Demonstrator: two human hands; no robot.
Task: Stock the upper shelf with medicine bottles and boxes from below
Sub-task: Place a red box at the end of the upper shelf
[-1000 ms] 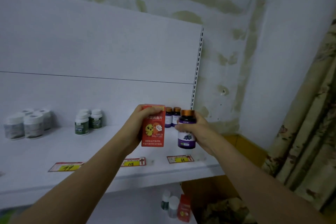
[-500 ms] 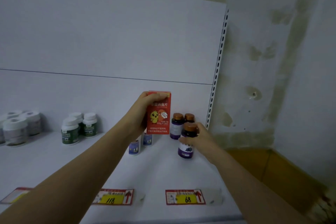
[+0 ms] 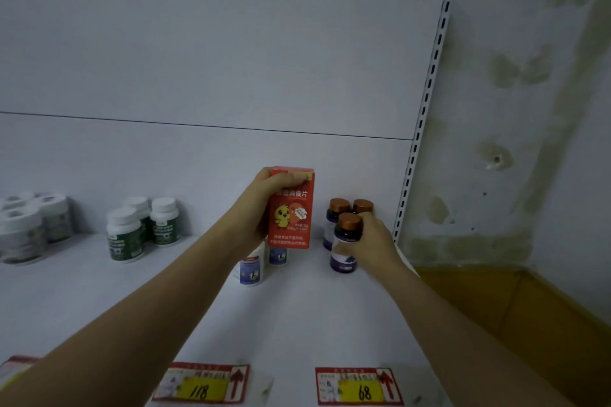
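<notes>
A: Two red-and-yellow paper price tags along the front edge, "118" (image 3: 202, 383) and "68" (image 3: 358, 387)!

B: And off right, a stained, blotchy plaster wall (image 3: 529, 92), with an ochre-brown floor (image 3: 529, 307) beneath it. Slotted white metal upright (image 3: 426, 102) between.

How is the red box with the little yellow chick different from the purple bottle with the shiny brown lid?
The red box is flat-sided and rectangular; the purple bottle is round with a copper-coloured cap. The box is held up off the shelf by the left hand; the bottle appears to stand on the shelf with the right hand around it. The box shows a chick picture; the bottle's label is too blurred to read. Both are upright and gripped.
</notes>
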